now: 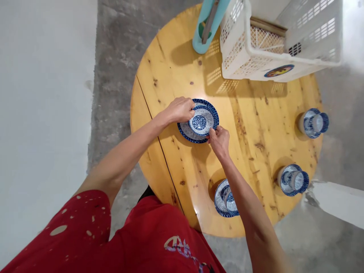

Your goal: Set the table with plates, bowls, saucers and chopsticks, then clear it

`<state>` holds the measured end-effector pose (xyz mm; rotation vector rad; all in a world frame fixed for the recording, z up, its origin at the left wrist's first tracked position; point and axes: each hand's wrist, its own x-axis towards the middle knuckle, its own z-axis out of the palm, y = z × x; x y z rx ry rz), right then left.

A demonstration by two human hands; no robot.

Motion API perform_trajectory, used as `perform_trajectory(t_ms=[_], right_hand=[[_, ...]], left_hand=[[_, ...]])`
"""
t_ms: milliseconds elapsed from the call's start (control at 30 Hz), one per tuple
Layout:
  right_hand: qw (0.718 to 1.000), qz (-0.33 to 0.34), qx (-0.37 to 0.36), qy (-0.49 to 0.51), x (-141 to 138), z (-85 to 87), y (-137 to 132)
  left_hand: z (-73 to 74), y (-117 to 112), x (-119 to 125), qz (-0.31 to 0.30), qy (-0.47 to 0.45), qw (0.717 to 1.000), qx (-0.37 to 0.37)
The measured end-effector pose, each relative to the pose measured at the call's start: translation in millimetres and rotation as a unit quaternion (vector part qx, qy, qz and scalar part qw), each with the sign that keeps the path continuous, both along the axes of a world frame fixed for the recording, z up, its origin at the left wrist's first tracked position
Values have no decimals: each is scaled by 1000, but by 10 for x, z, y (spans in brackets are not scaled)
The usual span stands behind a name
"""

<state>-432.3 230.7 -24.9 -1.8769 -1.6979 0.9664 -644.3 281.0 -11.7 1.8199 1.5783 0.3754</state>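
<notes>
Head view looks down on a round wooden table [256, 125] with a blue-and-white plate [186, 131] at its middle, a small patterned bowl [199, 122] sitting inside it. The plate has a dark blue rim, and the bowl has a blue ring and a blue flower pattern at its centre. Both hands grip this stack from opposite sides, nearly closed on it: the left hand [179, 110] curls over the far left rim, and the right hand [219, 142] pinches the near right edge, where the bowl and plate meet.

There are 3 other blue-and-white stacks on the table. 1 stack [223, 197] sits near the table's near edge, partly hidden by the right forearm [244, 193]. 2 stacks, [314, 123] and [293, 180], sit near the right edge, well apart from the hands. A dark seam [157, 140] runs across the left side of the table. 1 white plastic basket [250, 49] stands at the far edge, beside 1 teal object [199, 43]. Concrete floor [119, 76] surrounds the table.
</notes>
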Motion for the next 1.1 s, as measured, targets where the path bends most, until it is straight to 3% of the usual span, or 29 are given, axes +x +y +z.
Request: perform_trajectory(t_ms=[333,700,1100], right_hand=[[1000,4,-9,-12,-4,40,-13],[1000,14,-11,0,1,60,-29],[999,16,-26,-26,-22,97,-28]], left_hand=[[-66,68,0,51,-83,995,-26],[-14,69,-41,-5,-14,999,-31],[66,36,-50,-4,20,999,-28]])
